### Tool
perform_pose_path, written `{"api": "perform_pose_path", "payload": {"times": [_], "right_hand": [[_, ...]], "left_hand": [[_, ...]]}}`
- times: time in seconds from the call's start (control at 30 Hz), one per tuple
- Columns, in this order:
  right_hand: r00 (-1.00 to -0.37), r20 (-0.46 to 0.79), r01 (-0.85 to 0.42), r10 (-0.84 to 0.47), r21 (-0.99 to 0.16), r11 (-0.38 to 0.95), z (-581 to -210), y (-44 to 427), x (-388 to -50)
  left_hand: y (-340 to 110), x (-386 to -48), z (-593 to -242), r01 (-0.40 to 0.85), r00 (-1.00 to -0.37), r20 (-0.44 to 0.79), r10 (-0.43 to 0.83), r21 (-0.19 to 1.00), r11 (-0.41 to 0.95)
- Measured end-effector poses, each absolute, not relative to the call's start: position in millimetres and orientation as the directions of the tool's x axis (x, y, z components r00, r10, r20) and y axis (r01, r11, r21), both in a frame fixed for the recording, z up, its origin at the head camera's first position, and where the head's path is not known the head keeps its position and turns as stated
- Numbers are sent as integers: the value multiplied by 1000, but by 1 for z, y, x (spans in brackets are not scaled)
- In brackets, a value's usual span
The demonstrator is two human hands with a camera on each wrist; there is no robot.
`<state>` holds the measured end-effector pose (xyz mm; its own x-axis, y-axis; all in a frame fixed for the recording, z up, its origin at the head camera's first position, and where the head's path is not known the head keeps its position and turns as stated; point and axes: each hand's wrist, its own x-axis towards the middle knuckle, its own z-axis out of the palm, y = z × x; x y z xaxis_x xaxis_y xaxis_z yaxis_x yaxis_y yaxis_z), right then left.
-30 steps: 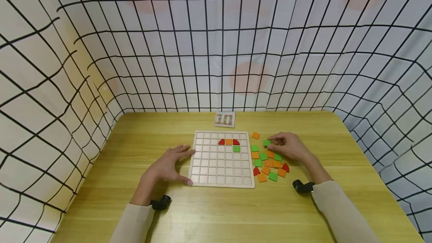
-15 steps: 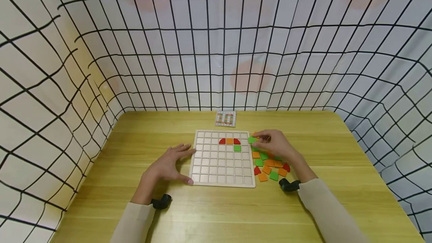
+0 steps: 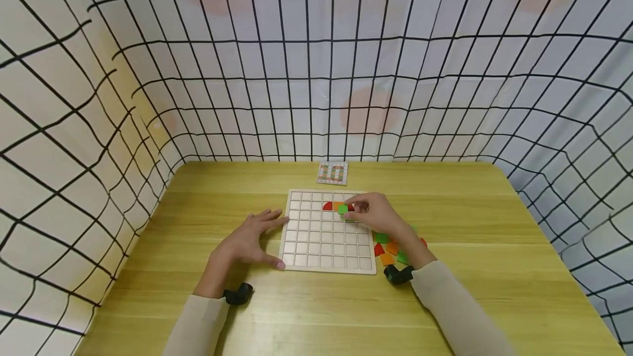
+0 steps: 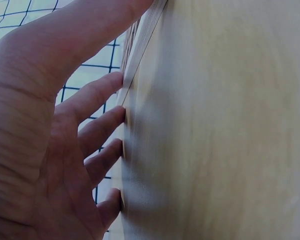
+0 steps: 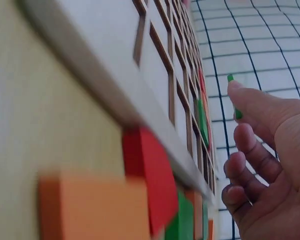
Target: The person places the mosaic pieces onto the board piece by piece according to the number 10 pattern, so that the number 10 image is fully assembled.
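Note:
My right hand (image 3: 377, 214) pinches a green square tile (image 3: 343, 209) between thumb and fingertips, above the upper right part of the pale wooden grid board (image 3: 306, 246). In the right wrist view the green tile's edge shows at the thumb, clear of the board. A red quarter-round tile (image 3: 328, 206) and an orange square tile (image 3: 337, 205) lie side by side in one row of the board; the tiles right of them are partly hidden by my hand. My left hand (image 3: 245, 239) rests at the board's left edge, fingers and thumb spread, touching it.
Right of the board lie several loose orange, green and red tiles (image 3: 387, 259), partly under my right forearm. Behind the board, a small card (image 3: 333, 173) with a coloured grid pattern lies on the wooden table (image 3: 237, 185). A white curtain with black grid lines surrounds the table.
My right hand has moved left from the loose tiles to over the board, carrying the green tile. The left hand has kept its place at the board's edge.

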<state>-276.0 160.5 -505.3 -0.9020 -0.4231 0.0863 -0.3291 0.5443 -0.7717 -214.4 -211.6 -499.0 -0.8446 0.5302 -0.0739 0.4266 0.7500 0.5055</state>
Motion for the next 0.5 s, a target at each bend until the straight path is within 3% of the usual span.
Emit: {"api": "perform_pose_path", "payload": {"times": [0.5], "right_hand": [[-922,26,-275,-386,-747,605,-509,123,-271]], "left_hand": [[-212,-215,-499,419,-849,-76,523,506,754]]}}
